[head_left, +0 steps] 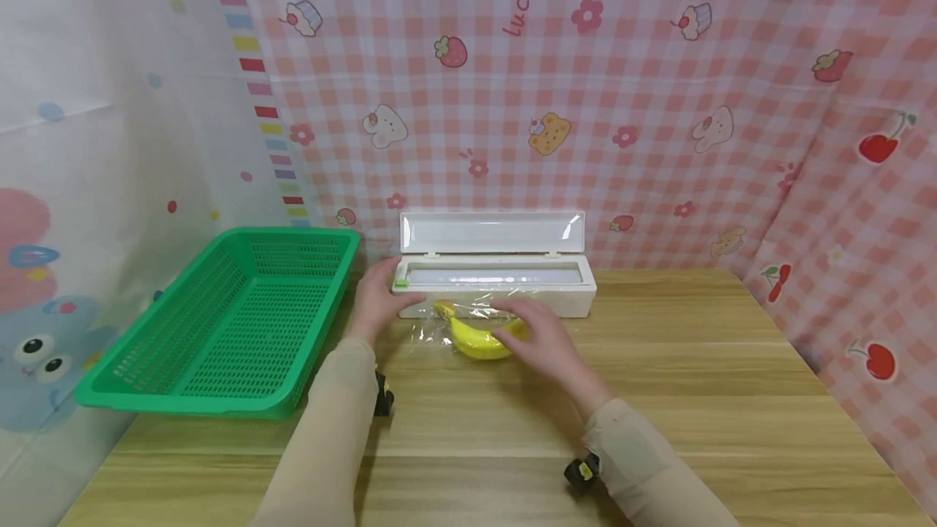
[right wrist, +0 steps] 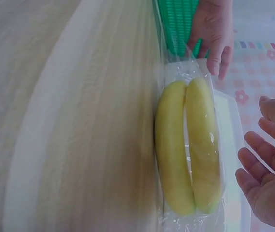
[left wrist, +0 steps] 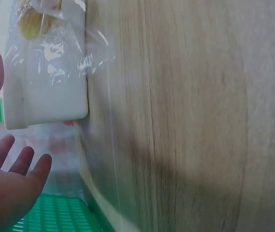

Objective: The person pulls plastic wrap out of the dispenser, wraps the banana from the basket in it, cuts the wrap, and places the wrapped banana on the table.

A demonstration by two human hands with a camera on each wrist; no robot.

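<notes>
Two yellow bananas point(head_left: 479, 341) lie on the table against the front of a white cling film dispenser point(head_left: 505, 299). In the right wrist view the bananas point(right wrist: 203, 145) sit side by side under clear plastic film point(right wrist: 193, 70). The dispenser's lid point(head_left: 492, 233) stands raised, and a small green piece point(head_left: 402, 284) sits at the left end of its top. My left hand point(head_left: 375, 299) is at the dispenser's left end, fingers spread and loosely bent. Over the right end of the bananas hovers my right hand point(head_left: 540, 333), its fingers relaxed and holding nothing.
A green perforated basket point(head_left: 281, 397) stands on the left of the wooden table point(head_left: 468, 446), beside my left forearm. Behind the dispenser hangs a pink checked cloth point(head_left: 498, 104), with a white printed cloth point(head_left: 146, 39) on the left.
</notes>
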